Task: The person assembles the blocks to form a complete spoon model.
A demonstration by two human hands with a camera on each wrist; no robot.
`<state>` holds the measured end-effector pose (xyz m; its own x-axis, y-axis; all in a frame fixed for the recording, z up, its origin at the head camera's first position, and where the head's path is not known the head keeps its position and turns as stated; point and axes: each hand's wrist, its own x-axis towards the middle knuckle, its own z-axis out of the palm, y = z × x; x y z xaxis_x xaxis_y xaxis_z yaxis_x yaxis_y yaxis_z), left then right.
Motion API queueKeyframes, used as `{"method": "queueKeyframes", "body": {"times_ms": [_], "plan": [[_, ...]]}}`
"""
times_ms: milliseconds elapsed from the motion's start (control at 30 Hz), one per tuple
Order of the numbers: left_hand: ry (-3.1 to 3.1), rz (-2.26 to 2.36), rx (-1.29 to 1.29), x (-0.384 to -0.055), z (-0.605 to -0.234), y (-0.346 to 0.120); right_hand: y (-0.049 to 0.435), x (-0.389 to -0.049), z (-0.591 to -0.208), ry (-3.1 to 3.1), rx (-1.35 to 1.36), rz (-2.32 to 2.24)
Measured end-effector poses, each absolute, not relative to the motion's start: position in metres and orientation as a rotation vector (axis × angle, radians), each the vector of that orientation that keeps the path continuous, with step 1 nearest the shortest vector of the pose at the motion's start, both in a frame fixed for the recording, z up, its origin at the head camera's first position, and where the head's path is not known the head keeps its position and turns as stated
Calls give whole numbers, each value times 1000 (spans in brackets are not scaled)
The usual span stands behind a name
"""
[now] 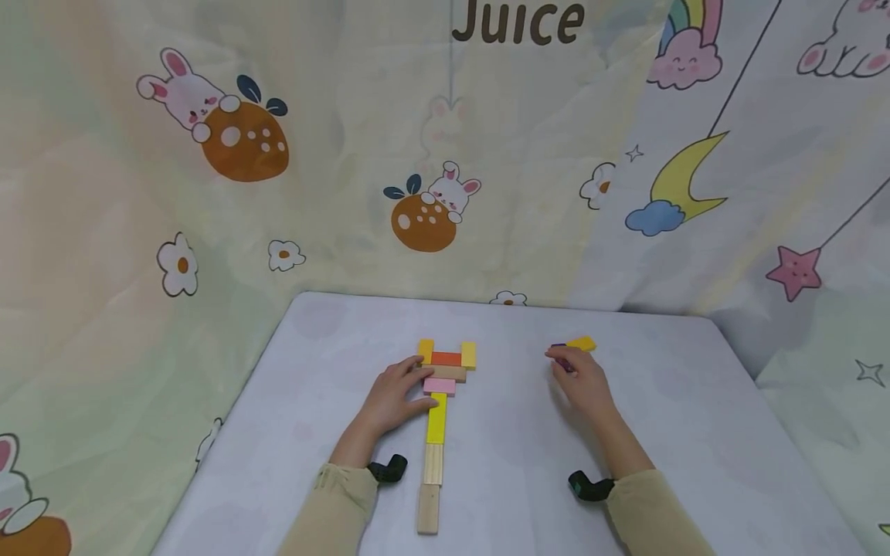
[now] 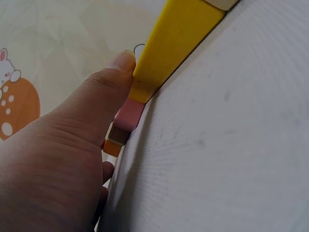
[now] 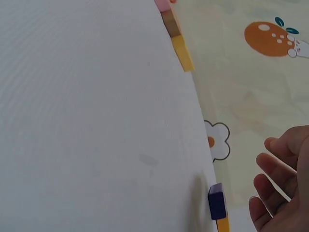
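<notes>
Flat wooden blocks form a figure on the white table. From near to far run two plain wood blocks (image 1: pixel 428 510), a bright yellow block (image 1: pixel 436 423), a pink block (image 1: pixel 440 386) and a crosswise tan block (image 1: pixel 452 374). Beyond these, a red-orange block (image 1: pixel 446 359) lies between two yellow-orange blocks (image 1: pixel 469 355). My left hand (image 1: pixel 395 395) rests along the figure's left side, thumb at the bright yellow block, fingertips at the tan one. My right hand (image 1: pixel 582 382) is held over a purple block (image 3: pixel 217 203), fingers loosely bent, with a yellow block (image 1: pixel 582 343) just beyond.
A printed cloth backdrop (image 1: pixel 334 201) hangs behind the table's far edge. The white table (image 1: pixel 507 463) extends between and around my forearms. A black wrist camera (image 1: pixel 591 486) sits on my right wrist, another (image 1: pixel 389 469) on my left.
</notes>
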<state>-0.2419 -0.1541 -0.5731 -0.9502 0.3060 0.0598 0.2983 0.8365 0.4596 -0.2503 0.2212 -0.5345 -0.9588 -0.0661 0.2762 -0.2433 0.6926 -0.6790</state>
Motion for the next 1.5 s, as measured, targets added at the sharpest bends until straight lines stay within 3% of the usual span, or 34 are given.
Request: {"method": "queueKeyframes", "body": {"times_ms": [300, 733, 1500], "plan": [[3002, 729, 480, -243, -575, -154, 250, -243, -545, -2677, 59, 1155], [2998, 766, 518, -242, -578, -154, 249, -247, -563, -2757, -247, 1201], [2998, 767, 529, -245, -578, -156, 244, -256, -571, -2797, -227, 1075]]}}
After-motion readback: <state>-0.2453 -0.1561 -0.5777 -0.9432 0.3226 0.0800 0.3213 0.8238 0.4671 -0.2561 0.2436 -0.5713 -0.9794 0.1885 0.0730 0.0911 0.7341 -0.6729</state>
